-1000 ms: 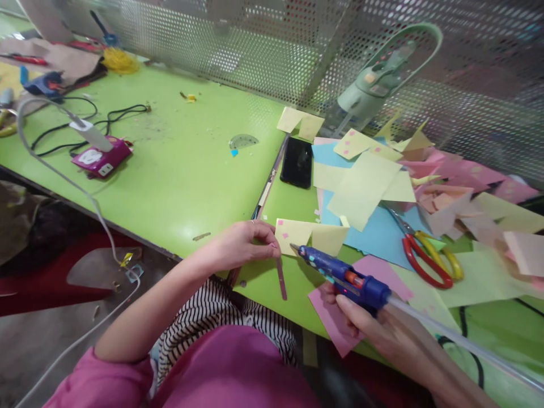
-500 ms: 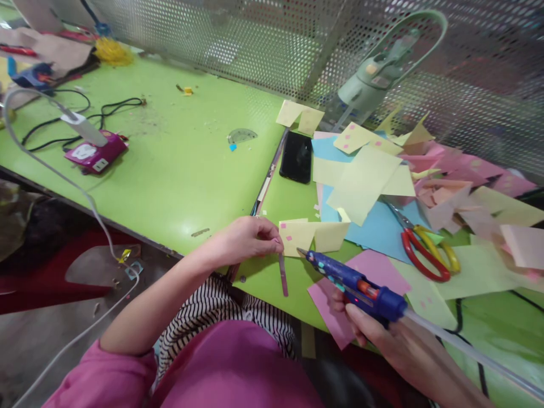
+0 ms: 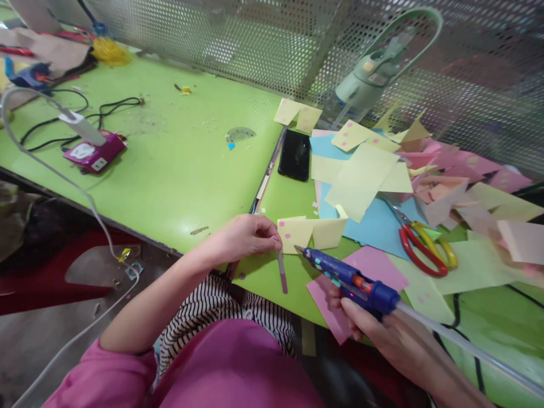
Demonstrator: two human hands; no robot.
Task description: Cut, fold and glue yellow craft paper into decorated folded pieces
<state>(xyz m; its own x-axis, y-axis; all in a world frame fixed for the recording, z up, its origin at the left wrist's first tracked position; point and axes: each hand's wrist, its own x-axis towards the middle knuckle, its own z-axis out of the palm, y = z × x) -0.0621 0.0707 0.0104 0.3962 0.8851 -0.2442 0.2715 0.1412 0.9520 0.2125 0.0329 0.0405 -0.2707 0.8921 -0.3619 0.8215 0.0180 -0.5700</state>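
My right hand (image 3: 378, 326) is wrapped around a blue hot glue gun (image 3: 346, 275), with a clear glue stick (image 3: 463, 343) trailing from its rear. The nozzle points at the lower edge of a folded yellow paper piece (image 3: 293, 235) bearing pink dots; whether it touches cannot be told. At that paper's left edge, my left hand (image 3: 249, 241) is closed in a pinch. What lies between those fingertips is too small to make out. Just below them, a narrow purplish strip (image 3: 283, 275) lies on the green table (image 3: 191, 170).
A black phone (image 3: 294, 156) lies beyond the paper. Red-and-yellow-handled scissors (image 3: 425, 249) rest on coloured sheets to the right. A pale green bottle (image 3: 361, 85) stands by the perforated metal screen (image 3: 255, 45). Leftward are a purple power socket (image 3: 96, 153) and cables.
The whole view shifts slightly. Both hands keep nearly the same place, and the glue gun's nozzle stays by the yellow paper's lower edge.
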